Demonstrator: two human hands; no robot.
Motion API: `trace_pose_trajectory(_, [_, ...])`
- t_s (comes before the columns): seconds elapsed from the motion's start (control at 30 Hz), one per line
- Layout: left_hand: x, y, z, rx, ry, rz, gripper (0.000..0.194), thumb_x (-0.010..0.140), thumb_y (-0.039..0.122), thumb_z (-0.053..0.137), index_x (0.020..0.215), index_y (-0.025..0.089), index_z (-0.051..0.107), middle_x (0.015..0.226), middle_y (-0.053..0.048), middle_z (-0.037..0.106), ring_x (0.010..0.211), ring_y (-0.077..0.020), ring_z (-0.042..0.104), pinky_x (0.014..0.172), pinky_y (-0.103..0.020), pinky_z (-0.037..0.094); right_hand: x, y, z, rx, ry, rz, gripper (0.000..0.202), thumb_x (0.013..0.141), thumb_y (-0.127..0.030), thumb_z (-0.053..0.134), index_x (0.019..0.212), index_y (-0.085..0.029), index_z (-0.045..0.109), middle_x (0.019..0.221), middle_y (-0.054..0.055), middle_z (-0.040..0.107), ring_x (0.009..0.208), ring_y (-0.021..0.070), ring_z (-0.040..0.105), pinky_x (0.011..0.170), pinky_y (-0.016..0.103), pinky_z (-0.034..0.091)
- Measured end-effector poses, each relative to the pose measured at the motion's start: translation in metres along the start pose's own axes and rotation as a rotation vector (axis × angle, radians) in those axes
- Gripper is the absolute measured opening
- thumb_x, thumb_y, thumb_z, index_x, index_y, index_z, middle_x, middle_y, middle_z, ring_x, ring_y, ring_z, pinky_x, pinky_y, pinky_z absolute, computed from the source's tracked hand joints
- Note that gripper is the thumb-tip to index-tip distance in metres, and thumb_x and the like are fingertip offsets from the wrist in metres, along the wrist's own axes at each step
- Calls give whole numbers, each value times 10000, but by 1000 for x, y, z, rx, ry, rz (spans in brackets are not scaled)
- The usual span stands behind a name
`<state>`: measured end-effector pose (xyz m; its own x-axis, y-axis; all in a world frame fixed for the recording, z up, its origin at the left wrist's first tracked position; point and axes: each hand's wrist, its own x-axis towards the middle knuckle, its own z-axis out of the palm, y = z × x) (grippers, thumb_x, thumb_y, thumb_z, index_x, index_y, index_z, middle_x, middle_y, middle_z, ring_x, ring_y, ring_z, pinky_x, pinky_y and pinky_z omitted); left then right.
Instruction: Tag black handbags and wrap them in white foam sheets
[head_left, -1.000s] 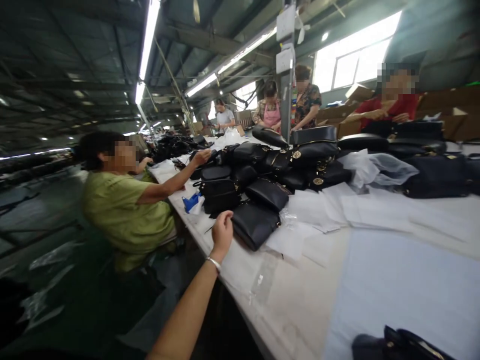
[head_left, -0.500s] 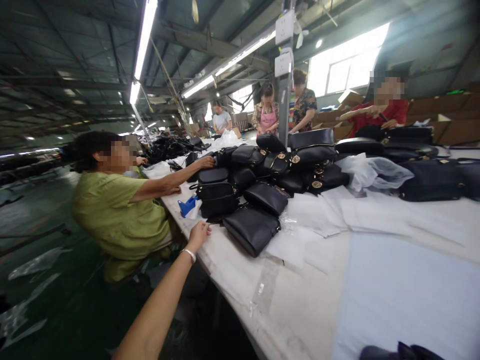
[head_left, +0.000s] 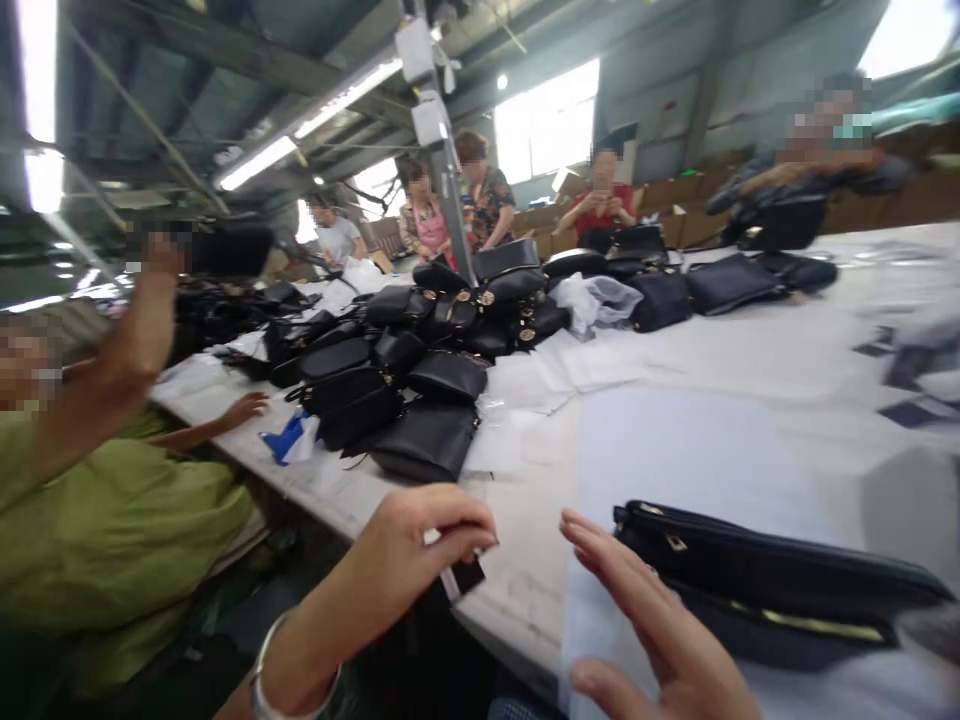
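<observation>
My left hand (head_left: pixel 427 535), a band round its wrist, is closed in a pinch over the table's front edge. From its fingers hangs a small black-and-white tag (head_left: pixel 468 574). Held flat with its fingers stretched out, my right hand (head_left: pixel 660 625) is open beside a black handbag (head_left: pixel 757 565). The handbag has a zip and a gold-coloured strip and lies on a pale sheet (head_left: pixel 667 440). Whether my right hand touches the bag I cannot tell. Beyond my left hand lies a heap of black bags (head_left: pixel 427 440).
A person in a green top (head_left: pixel 127 540) sits at the left, one arm raised by a dark bag (head_left: pixel 229 248). A blue object (head_left: pixel 285 438) lies by the heap. White sheets (head_left: pixel 525 380) and clear plastic (head_left: pixel 596 300) cover part of the table (head_left: pixel 525 590). Several people work across it.
The view has swung right. My left hand has drawn back from near the heap and shows a tag. My right hand has come into view. The person in green has raised an arm.
</observation>
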<state>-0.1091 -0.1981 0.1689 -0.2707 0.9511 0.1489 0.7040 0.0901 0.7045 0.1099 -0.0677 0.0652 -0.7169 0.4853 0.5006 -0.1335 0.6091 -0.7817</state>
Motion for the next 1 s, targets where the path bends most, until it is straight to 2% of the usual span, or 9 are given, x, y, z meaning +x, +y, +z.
trace_pose_trajectory(0.07, [0,20,27,0,-156,143,138,907,258,595,890,265,732,813,-23,708,759,-160,665,717,-223,518,5,-12,2,159,-3,104,687,765,-398,766,1393,-294,508,1268,80,654,1113,271,649,946,339,548])
trace_pose_trajectory(0.17, [0,31,59,-52,-263,287,236,943,186,515,1049,282,702,933,-41,715,846,-155,678,767,-217,525,-4,-20,-5,362,-74,317,359,873,-349,650,1224,-271,649,867,5,752,657,148,718,672,219,593])
trace_pose_trajectory(0.23, [3,30,75,-73,-265,303,266,943,155,501,1092,282,681,940,-35,713,843,-147,676,760,-211,524,-16,-21,-14,366,-64,432,186,894,-329,614,1016,-247,729,677,-33,701,459,97,626,517,172,534])
trace_pose_trajectory(0.37, [11,28,102,-84,-159,249,171,918,196,573,972,281,712,833,-5,726,757,-150,682,710,-222,530,-34,-20,-32,237,76,523,184,887,-348,612,854,-215,734,601,-24,661,454,103,594,467,172,490])
trace_pose_trajectory(0.5, [14,31,125,-234,-45,140,189,887,231,628,1057,289,686,852,7,747,752,-154,700,730,-237,551,-37,-15,-40,137,171,475,181,868,-351,641,976,-234,728,741,2,715,617,142,658,574,207,543])
trace_pose_trajectory(0.7, [9,35,136,-387,-38,48,353,872,222,639,1219,274,593,757,19,728,705,-155,689,735,-263,557,-33,-11,-46,0,190,279,146,894,-319,617,844,-251,736,817,23,718,760,171,677,702,247,558])
trace_pose_trajectory(0.8, [14,21,139,-411,22,-3,315,878,272,643,1192,260,612,794,8,729,742,-155,693,746,-259,555,-29,-12,-52,-90,232,222,130,899,-301,609,850,-249,718,824,19,705,758,168,670,692,241,552])
trace_pose_trajectory(0.93, [38,-11,152,-468,280,-77,273,835,321,695,1085,219,660,1014,-58,720,933,-191,682,808,-280,559,-14,-2,-61,-244,434,126,87,898,-279,614,870,-247,690,865,21,696,790,172,661,745,263,543])
trace_pose_trajectory(1.0, [52,-23,162,-573,271,-87,303,800,316,729,1069,200,657,1081,-82,700,1006,-212,663,841,-303,559,-3,9,-65,-308,516,88,84,901,-279,610,884,-248,686,890,23,700,810,178,662,782,285,539])
